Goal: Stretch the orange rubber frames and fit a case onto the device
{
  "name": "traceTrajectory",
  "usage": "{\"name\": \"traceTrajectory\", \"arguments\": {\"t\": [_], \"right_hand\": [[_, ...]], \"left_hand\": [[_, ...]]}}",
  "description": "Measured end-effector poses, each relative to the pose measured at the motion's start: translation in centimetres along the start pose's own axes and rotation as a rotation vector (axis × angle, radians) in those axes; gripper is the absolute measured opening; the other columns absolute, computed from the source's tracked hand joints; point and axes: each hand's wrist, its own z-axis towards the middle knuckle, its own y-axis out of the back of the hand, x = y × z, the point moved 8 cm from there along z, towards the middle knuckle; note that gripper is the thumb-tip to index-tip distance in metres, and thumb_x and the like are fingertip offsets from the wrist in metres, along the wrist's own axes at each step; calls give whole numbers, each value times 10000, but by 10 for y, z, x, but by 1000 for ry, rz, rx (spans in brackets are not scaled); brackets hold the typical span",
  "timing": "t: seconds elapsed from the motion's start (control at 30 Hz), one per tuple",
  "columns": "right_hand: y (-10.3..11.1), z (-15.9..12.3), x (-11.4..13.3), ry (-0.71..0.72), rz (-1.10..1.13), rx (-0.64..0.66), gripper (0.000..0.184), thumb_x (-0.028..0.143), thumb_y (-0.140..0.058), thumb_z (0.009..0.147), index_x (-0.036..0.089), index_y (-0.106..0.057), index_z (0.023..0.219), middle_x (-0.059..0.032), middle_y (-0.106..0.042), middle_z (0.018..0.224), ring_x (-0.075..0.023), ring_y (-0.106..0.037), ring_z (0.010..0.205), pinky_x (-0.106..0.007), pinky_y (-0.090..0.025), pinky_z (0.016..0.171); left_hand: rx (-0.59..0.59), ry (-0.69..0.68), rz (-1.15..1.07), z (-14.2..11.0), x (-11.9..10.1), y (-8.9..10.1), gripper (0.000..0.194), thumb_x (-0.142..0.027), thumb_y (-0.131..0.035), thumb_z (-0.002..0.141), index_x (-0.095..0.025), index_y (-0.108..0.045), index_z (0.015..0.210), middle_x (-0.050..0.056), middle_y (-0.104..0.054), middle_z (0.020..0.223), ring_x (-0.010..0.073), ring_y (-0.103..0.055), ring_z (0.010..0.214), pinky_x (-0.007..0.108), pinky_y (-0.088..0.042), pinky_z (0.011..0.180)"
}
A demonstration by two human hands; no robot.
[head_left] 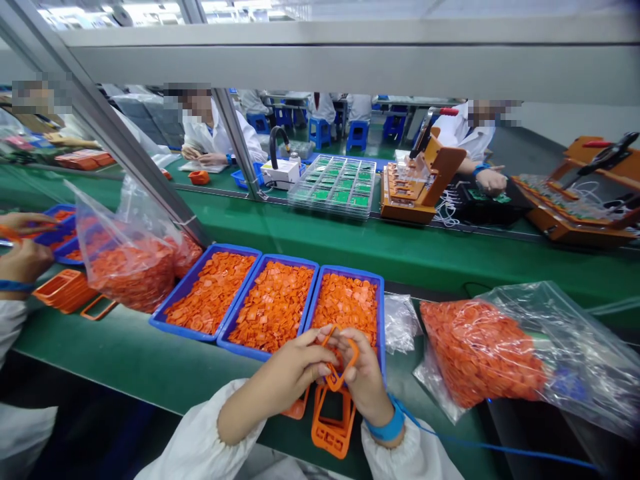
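a worker's left hand (295,365) and right hand (367,373) both grasped one orange frame (335,383) in their fingers, holding it above the near end of the rightmost of three blue trays (382,313) filled with small orange pieces. other orange frames (331,447) sat beneath the hands on the green table (200,373). a blue strap (389,427) circled the right wrist, while a clear bag (485,350) of orange parts lay to the right.
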Motion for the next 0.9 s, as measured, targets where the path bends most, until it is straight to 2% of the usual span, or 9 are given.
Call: {"name": "traceTrajectory", "arguments": {"t": [0.13, 0.3, 0.5, 0.67, 0.77, 0.83, 0.9], "right_hand": [[3, 1, 3, 19, -67, -31, 574, 651, -840, 789, 316, -651, 1214, -112, -773, 1246, -303, -739, 1204, -471, -577, 1067], [-6, 4, 3, -12, -19, 40, 567, 672, -837, 777, 312, -656, 1175, -121, -750, 1298, -318, -743, 1198, -513, -565, 1081], [-10, 4, 2, -21, -10, 94, 569, 677, -836, 776, 311, -660, 1174, -125, -750, 1297, -320, -726, 1229, -527, -536, 1106], [-13, 3, 3, -1, 14, 107, 534, 638, -846, 793, 315, -671, 1181, -120, -744, 1324, -317, -716, 1250, -524, -522, 1122], [-11, 3, 2, 7, 55, 71, 552, 636, -860, 777, 343, -664, 1202, -106, -748, 1337, -318, -728, 1236, -540, -521, 1128], [-6, 4, 3, 31, 93, 15, 566, 627, -874, 764, 368, -656, 1219, -88, -743, 1361, -315, -728, 1240, -536, -525, 1126], [1, 7, 8, 71, 133, -61, 564, 617, -880, 763, 389, -653, 1227, -66, -745, 1364, -307, -721, 1252, -520, -514, 1137]], "left_hand": [[43, -2, 100, 3, -4, 2, 258, -298, -508, 1070, -239, -757, 1041, 112, -687, 1263, 283, -635, 1265, 371, -505, 1073], [190, -23, 175, 4, -3, -4, 243, -294, -479, 1076, -236, -704, 1006, 50, -744, 1003, 224, -691, 930, 287, -508, 838], [184, -119, 210, 3, -6, -5, 258, -314, -484, 1077, -241, -693, 945, 29, -728, 858, 213, -654, 798, 270, -439, 737], [139, -123, 207, 6, -6, -5, 313, -349, -485, 1088, -231, -704, 898, 24, -732, 809, 206, -664, 762, 276, -442, 749], [119, -163, 114, 7, -7, -3, 363, -431, -470, 1102, -223, -741, 981, 51, -782, 905, 214, -709, 849, 293, -478, 827], [22, -192, 31, 5, -5, 7, 352, -517, -560, 1055, -222, -738, 1124, 90, -790, 1085, 233, -720, 965, 312, -501, 885], [-181, -201, -53, -2, 2, 28, 406, -576, -668, 979, -211, -718, 1148, 113, -767, 1133, 237, -709, 962, 319, -522, 863]]}}
